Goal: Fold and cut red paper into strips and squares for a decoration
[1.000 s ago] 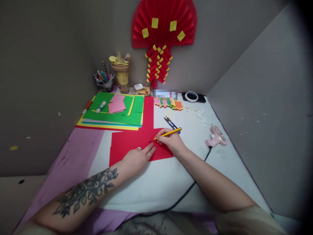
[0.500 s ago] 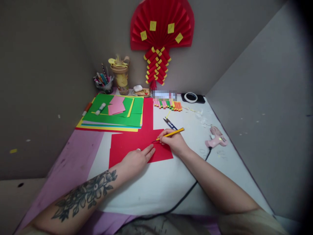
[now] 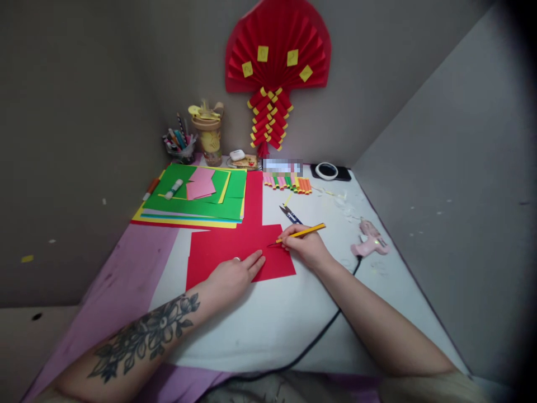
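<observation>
A sheet of red paper (image 3: 226,246) lies on the white tabletop in front of me. My left hand (image 3: 235,275) rests flat on it with fingers stretched out, a ring on one finger. In my right hand (image 3: 305,246) is a yellow pencil (image 3: 308,230), gripped near its point and slanting up to the right. Its tip is at the red paper, a little right of my left fingertips; whether it touches I cannot tell. Just behind my right hand lie small dark-handled thread snips (image 3: 290,215), partly hidden by that hand.
Stacked coloured paper (image 3: 201,210) with a glue stick (image 3: 173,189) lies at the back left. Behind stand a pen holder (image 3: 180,146) and a cup (image 3: 210,140). Small paper rolls (image 3: 289,183), a phone (image 3: 342,172) and a corded pink glue gun (image 3: 370,239) are on the right. A red fan (image 3: 277,33) hangs ahead.
My right hand has shifted slightly to the right with the pencil, whose tip is now farther from my left fingertips. My left hand stays in place on the paper.
</observation>
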Available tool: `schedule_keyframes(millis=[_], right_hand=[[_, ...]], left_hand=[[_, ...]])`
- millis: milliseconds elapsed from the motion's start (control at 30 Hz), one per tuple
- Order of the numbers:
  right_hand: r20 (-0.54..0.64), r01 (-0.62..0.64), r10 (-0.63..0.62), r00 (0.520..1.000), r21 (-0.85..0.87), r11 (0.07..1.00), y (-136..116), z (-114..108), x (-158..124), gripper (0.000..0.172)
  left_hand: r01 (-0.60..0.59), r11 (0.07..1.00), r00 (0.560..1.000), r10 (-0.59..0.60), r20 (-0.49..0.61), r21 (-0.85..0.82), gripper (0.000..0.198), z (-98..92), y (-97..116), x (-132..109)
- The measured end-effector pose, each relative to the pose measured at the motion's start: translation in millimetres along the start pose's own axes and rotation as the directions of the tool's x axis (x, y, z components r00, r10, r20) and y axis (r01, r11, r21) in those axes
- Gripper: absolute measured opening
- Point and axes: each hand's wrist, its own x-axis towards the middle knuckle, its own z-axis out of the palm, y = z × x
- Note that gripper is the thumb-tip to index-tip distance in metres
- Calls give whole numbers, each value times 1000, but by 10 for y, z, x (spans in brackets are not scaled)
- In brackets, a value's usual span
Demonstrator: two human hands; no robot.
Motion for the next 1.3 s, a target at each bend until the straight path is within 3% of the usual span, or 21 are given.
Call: schedule_keyframes(millis=[200,767,1300], right_hand=[[-53,-2,0,999,-31,1000,31,-89,7,6],[-105,-38,36,994,-19,999,-4,-379,-57,7],[-102,-5,10,995,45,999,64,-492,-43,4]], left_hand=[[3,1000,1000,-3,-24,-1,68,18,-6,1],[-18,994,997,9,82,110,75,-120,21,9],[-13,994,996,3,88,108,76,-114,22,8]])
